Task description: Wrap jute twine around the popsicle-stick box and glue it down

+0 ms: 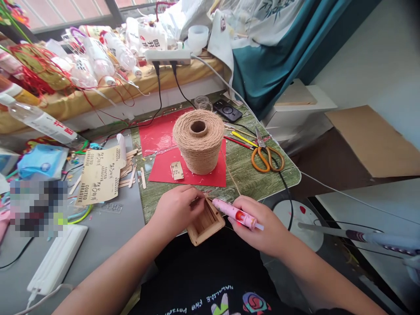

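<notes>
Holding a slim pink plastic glue gun [229, 211]: the right hand [260, 223] had its fingers clamped around the rear body, where an orange-red glow showed and a translucent stick poked out; the nozzle pointed to the far left.

Small open box of pale wooden slats [208, 233]: it sat between the two hands at the near edge of the desk, above the lap, tilted, its inside showing.

Left hand [179, 205]: it was bent over the box's far left side, fingertips drawn together just beside the nozzle; whether they pinched the rim or something thin, I could not tell.

Large spool of tan twine [200, 151]: it stood upright beyond the hands, on flat red sheets [155, 135], a strand trailing off to the near right.

Green wood-grain desktop [256, 183]: on its right lay scissors with orange handles [269, 158], near a yellow pencil-like stick [244, 138]; a black phone [228, 110] lay farther away.

Grey surface on the left: a beige printed abrasive sheet [101, 175] partly covered flat wooden sticks [129, 168]; a long white power strip [59, 258] lay nearer.
</notes>
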`<state>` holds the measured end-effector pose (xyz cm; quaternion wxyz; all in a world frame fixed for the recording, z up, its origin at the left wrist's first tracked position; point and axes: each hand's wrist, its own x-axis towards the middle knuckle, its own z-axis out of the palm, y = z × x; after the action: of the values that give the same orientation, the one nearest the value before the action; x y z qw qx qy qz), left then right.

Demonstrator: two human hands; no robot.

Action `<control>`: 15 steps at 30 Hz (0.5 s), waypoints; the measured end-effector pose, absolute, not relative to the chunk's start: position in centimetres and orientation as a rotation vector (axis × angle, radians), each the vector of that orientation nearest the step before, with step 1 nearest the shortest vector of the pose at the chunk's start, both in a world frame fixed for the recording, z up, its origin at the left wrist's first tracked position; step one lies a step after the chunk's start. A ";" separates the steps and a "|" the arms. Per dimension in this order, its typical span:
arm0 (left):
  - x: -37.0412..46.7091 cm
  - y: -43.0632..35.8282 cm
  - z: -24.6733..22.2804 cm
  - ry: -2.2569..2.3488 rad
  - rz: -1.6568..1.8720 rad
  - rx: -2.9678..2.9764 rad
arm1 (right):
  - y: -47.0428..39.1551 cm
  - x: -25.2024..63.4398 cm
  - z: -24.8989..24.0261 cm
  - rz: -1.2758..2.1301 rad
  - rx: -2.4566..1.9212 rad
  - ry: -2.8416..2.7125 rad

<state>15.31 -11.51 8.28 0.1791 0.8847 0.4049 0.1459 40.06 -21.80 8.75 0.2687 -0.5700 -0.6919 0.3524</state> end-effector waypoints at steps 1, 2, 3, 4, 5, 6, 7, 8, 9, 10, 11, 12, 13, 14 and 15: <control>15.3 -11.5 8.3 1.146 0.411 2.501 | -21.8 40.0 8.8 0.946 -1.534 -1.879; 15.3 -11.5 8.3 1.150 0.409 2.504 | -21.8 40.0 8.8 0.943 -1.531 -1.895; 15.4 -11.6 8.3 1.153 0.406 2.509 | -21.8 40.0 8.9 0.939 -1.530 -1.911; 15.4 -11.6 8.2 1.158 0.406 2.514 | -21.8 40.0 8.9 0.935 -1.529 -1.926; 15.4 -11.6 8.2 1.163 0.405 2.517 | -21.7 39.9 9.0 0.930 -1.529 -1.941; 15.4 -11.6 8.2 1.167 0.406 2.517 | -21.7 39.9 9.1 0.924 -1.530 -1.955; 15.3 -11.6 8.2 1.169 0.409 2.515 | -21.7 39.9 9.2 0.916 -1.531 -1.968; 15.3 -11.6 8.2 1.169 0.411 2.511 | -21.6 39.9 9.3 0.909 -1.532 -1.979; 15.3 -11.6 8.2 1.168 0.414 2.507 | -21.6 39.9 9.4 0.904 -1.534 -1.990; 15.3 -11.6 8.2 1.166 0.416 2.504 | -21.5 39.8 9.5 0.900 -1.538 -2.000; 15.3 -11.6 8.2 1.165 0.417 2.502 | -21.5 39.8 9.6 0.899 -1.543 -2.009; 15.3 -11.6 8.2 1.166 0.419 2.500 | -21.5 39.8 9.6 0.897 -1.548 -2.017; 15.3 -11.6 8.2 1.166 0.419 2.499 | -21.4 39.8 9.6 0.893 -1.552 -2.025; 15.4 -11.6 8.3 1.166 0.420 2.499 | -21.4 39.7 9.6 0.890 -1.553 -2.034; 15.4 -11.6 8.3 1.168 0.423 2.501 | -21.4 39.7 9.6 0.883 -1.554 -2.043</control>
<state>15.39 -11.55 8.27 0.1737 0.8819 0.4120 0.1492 39.70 -21.35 9.60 0.2120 -0.5596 -0.7354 0.3179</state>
